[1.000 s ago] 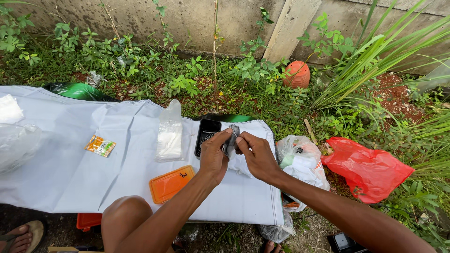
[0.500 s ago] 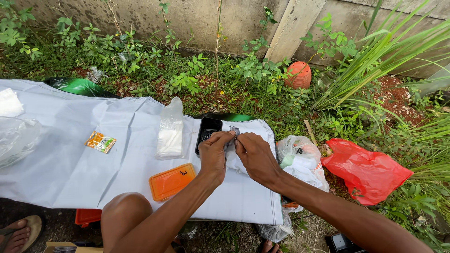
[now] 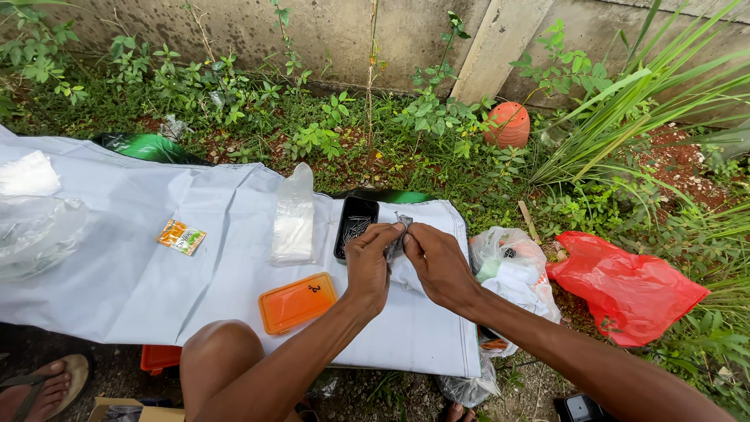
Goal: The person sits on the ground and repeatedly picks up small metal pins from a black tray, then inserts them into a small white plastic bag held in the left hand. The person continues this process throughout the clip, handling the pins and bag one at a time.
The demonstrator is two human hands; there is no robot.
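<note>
1. Pinching a small grey packet (image 3: 397, 244) between left hand (image 3: 369, 262) and right hand (image 3: 437, 262), fingers closed on it, above the white sheet (image 3: 234, 227).
2. Seemingly tearing it open; calls for a steady pull apart.
3. Long axis roughly 12 to 6 o'clock, top toward 12, black tray (image 3: 355, 227) at 10.

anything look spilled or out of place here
Nothing looks spilled. The nails stay inside the black tray on the white sheet, and the orange lid lies flat. Only the terracotta pot lies tipped among the weeds by the wall.
</note>
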